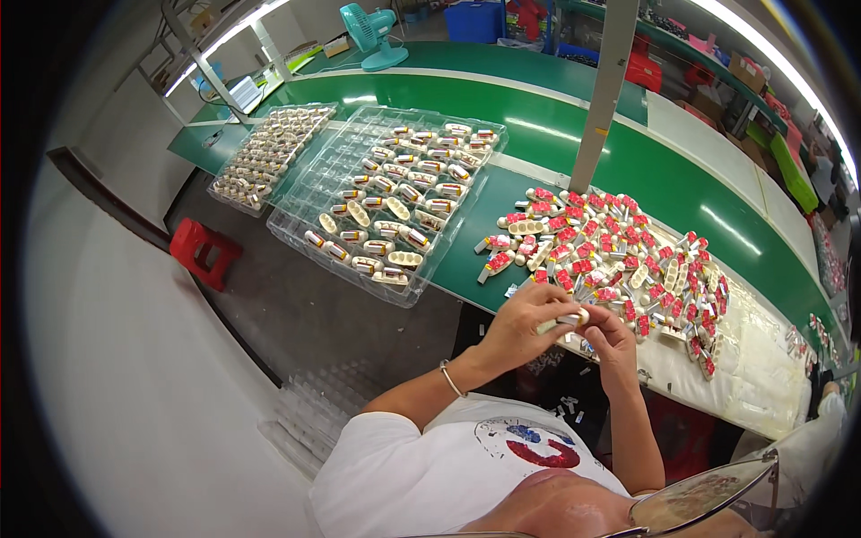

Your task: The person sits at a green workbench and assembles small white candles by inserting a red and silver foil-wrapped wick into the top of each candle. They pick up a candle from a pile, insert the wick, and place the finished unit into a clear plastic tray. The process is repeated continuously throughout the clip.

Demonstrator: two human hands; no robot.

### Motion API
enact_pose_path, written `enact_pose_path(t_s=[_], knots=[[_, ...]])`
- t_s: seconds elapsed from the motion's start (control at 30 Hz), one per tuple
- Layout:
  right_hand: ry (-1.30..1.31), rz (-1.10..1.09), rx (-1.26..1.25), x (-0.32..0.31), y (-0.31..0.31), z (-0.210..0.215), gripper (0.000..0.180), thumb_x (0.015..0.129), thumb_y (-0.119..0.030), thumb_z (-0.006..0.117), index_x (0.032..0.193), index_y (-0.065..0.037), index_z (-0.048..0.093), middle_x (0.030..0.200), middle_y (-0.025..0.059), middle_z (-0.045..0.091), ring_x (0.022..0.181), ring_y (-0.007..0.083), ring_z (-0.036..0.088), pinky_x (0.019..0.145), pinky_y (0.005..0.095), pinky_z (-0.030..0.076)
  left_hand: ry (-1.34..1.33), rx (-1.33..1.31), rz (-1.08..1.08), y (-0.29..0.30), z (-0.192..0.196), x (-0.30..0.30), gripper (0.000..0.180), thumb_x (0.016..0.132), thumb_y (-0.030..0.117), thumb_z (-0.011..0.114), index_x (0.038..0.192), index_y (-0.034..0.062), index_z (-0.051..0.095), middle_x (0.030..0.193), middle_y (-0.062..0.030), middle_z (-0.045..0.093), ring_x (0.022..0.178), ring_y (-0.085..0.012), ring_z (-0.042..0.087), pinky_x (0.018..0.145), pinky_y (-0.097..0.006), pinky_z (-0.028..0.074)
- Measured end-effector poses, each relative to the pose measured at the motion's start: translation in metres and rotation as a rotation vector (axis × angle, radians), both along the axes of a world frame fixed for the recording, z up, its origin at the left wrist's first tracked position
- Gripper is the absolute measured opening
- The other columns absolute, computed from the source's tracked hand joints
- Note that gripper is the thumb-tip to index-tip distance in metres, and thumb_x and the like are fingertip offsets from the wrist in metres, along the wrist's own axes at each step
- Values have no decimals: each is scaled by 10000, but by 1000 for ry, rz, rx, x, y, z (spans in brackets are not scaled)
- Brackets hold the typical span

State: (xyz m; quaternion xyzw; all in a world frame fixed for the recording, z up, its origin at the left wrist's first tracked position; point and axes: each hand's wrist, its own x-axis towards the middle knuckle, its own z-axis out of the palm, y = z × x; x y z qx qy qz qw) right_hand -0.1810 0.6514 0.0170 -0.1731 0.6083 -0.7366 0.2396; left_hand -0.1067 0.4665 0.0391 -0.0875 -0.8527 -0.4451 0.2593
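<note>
My left hand [523, 327] is closed round a small cream, oblong plastic piece [563, 322], held above the bench's near edge. At its right end my right hand [613, 344] pinches with thumb and forefinger; the fingers partly hide the piece. Just beyond my hands lies a heap of similar cream pieces [641, 264], many with red parts and silvery tabs. To the left, a clear plastic tray [314, 193] holds rows of cream pieces in its pockets, several showing silver and dark red parts.
Another filled tray [269, 157] sits farther left. Behind the trays runs a green conveyor belt [466, 108], with a teal fan [372, 38] beyond it. A metal post [605, 99] rises behind the heap. On the floor at left stands a red stool [204, 253].
</note>
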Motion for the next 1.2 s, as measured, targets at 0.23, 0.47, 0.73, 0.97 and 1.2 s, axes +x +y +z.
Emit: enact_pose_path(t_s=[0.23, 0.47, 0.73, 0.97, 1.2], knots=[[908, -380, 661, -33, 52, 0, 317, 860, -88, 659, 1159, 7, 617, 1167, 129, 582, 1121, 269, 539, 989, 362, 399, -47, 194, 355, -122, -1, 18, 226, 833, 53, 686, 1058, 32, 693, 1010, -70, 655, 899, -136, 628, 790, -270, 511], [929, -418, 831, -44, 74, -44, 260, 899, -84, 608, 1144, -3, 636, 1146, 154, 595, 1106, 312, 538, 963, 403, 408, -16, 94, 786, -291, -36, 33, 214, 796, 69, 685, 1003, 16, 691, 914, -84, 667, 811, -174, 648, 717, -293, 519], [971, -479, 847, -43, 67, -49, 254, 932, -92, 581, 1163, 0, 630, 1157, 144, 596, 1110, 284, 546, 976, 380, 405, -193, -555, 1059, -433, -39, 10, 170, 808, 55, 589, 948, 61, 685, 1023, -88, 646, 1021, -291, 590, 853, -406, 492], [899, -461, 797, -46, 73, -54, 256, 919, -7, 525, 1154, 17, 626, 1158, 150, 599, 1100, 290, 552, 964, 374, 415, -451, -637, 886, -466, -36, -14, 209, 825, 32, 554, 970, 97, 688, 1054, -92, 613, 1019, -299, 597, 868, -429, 489], [1006, -480, 880, -49, 71, -50, 369, 762, 104, 546, 1107, 6, 633, 1069, 161, 596, 1041, 335, 550, 949, 405, 412, -471, -636, 857, -475, -53, -27, 290, 863, 121, 510, 1111, 89, 658, 1096, -186, 650, 1006, -391, 610, 853, -466, 486]])
